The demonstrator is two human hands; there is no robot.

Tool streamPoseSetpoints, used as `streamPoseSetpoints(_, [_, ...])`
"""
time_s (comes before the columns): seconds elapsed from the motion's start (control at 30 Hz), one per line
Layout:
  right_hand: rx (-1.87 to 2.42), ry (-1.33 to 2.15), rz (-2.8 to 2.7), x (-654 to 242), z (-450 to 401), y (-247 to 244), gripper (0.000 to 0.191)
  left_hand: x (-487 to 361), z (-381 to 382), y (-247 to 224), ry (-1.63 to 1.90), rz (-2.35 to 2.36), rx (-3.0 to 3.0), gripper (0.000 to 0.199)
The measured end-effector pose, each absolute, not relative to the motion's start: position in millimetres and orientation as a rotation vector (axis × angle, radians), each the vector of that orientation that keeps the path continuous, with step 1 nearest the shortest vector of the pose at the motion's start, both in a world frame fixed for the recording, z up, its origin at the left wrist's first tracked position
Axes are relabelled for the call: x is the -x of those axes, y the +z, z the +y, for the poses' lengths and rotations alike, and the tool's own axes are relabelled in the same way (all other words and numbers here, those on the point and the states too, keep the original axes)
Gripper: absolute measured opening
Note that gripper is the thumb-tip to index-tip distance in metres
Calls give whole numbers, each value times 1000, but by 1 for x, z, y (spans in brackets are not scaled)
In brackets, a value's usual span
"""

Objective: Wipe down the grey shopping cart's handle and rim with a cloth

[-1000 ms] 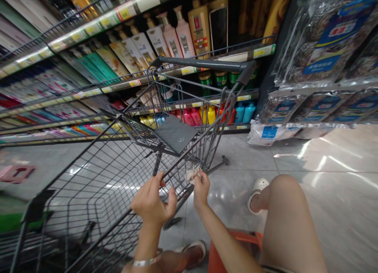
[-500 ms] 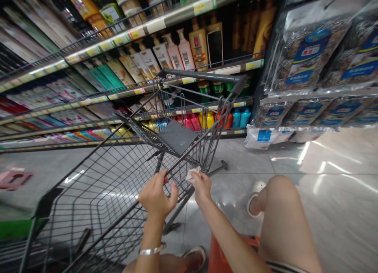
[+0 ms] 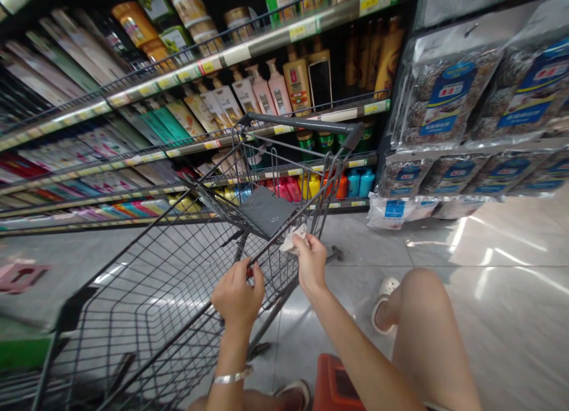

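Note:
A grey wire shopping cart (image 3: pixel 178 316) stands before me, its handle (image 3: pixel 297 124) toward the shelves and a grey seat flap (image 3: pixel 267 211) near that end. My left hand (image 3: pixel 239 289), with a silver bracelet at the wrist, is closed round the cart's near top rail. To its right, my right hand (image 3: pixel 311 257) pinches a crumpled white cloth or tissue (image 3: pixel 293 239) against the same rail, close to the seat flap.
Shelves of bottles (image 3: pixel 222 100) rise behind the cart. Packs of metal scourers (image 3: pixel 448 103) hang at the right. A red-orange stool (image 3: pixel 329 387) is below me, a pink stool (image 3: pixel 22 278) at far left. My knee and white shoe (image 3: pixel 384 304) show at right.
My right hand has moved up along the rail with the white cloth. My left hand's thumb has come in closer to its fingers at the rail. The view has shifted slightly.

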State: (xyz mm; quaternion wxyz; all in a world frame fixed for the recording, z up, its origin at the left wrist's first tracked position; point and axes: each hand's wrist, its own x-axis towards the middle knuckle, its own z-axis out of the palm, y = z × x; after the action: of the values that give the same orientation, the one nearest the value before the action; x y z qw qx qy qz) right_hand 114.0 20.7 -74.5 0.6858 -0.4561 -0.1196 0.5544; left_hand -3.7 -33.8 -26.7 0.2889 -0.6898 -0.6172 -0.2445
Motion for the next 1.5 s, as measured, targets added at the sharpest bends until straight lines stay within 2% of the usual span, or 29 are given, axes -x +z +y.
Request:
streamPoseSetpoints(0.1, [1160, 1030, -421, -120, 19, -80, 28, 4, -35, -26, -637, -1660, 1839, 8])
streamPoseSetpoints(0.23, [1225, 675, -636, -125, 23, -93, 15, 4, -37, -26, -631, -1671, 1854, 7])
streamPoseSetpoints(0.43, [1255, 548, -846, -121, 23, -128, 10, 2, -38, -27, -641, -1683, 1839, 6])
streamPoseSetpoints(0.83, [1316, 693, -918, -114, 9, -188, 9, 1, -36, -25, -683, -1682, 1872, 12])
streamPoseSetpoints(1.07, [1429, 1051, -422, -118, 16, -230, 24, 0, -35, -27, -691, -1667, 1844, 12])
streamPoseSetpoints(1.3, [1396, 1323, -194, -109, 20, -237, 36, 3, -36, -26, -660, -1663, 1875, 14])
streamPoseSetpoints(1.5, [1302, 1474, -58, -108, 22, -226, 29, 5, -35, -27, -671, -1655, 1882, 17])
